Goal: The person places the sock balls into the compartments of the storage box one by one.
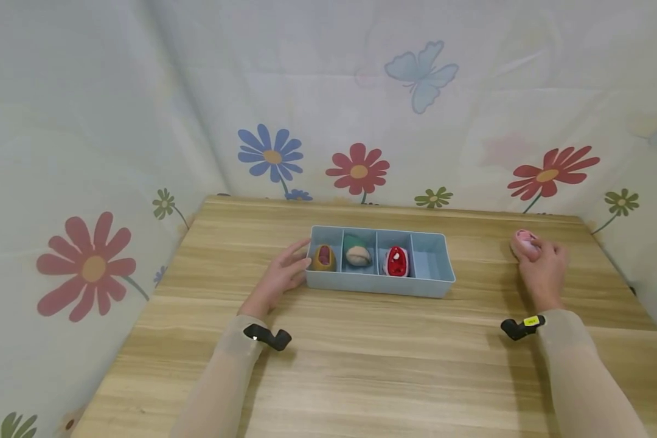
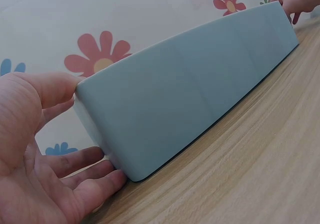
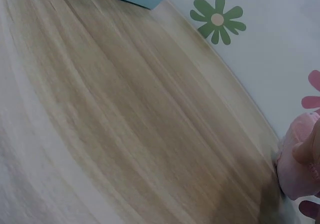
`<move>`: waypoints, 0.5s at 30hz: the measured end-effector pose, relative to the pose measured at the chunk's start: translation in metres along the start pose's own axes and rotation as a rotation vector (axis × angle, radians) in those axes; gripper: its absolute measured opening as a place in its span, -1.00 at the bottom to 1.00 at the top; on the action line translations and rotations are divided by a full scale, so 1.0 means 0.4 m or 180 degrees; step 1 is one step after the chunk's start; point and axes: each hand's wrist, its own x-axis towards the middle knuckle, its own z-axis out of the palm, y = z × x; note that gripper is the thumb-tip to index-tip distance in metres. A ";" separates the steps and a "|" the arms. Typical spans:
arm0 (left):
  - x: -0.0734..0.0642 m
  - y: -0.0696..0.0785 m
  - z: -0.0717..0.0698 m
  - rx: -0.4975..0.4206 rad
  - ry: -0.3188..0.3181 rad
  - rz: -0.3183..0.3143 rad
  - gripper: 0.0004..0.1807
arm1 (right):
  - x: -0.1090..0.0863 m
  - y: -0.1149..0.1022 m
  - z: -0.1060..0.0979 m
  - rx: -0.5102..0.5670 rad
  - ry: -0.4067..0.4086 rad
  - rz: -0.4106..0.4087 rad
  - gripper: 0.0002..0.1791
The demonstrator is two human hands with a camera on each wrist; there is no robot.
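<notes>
A pale blue box [image 1: 383, 286] with a row of compartments sits on the table. From left to right it holds a mustard-yellow bundle [image 1: 323, 258], a green and cream one [image 1: 357, 252] and a red and white one [image 1: 397, 261]; its rightmost compartment is bare. At the box's left end, my left hand [image 1: 279, 274] rests its thumb and fingertips against the corner and end wall. Well to the right, my right hand [image 1: 544, 274] pinches a soft pink bundle [image 1: 524, 243] that looks like a rolled-up sock. In the right wrist view, this pink bundle [image 3: 295, 169] is cut off by the edge.
The wooden table [image 1: 394, 365] stretches in front of the box and between it and my right hand. A flower-printed curtain [image 1: 317, 91] hangs along the table's back edge and sides. Both wrists wear a black camera mount [image 1: 268, 336].
</notes>
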 end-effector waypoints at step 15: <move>-0.005 0.008 0.005 0.0029 0.0011 -0.0002 -0.40 | -0.020 -0.016 0.007 0.0233 0.0108 -0.0291 -0.42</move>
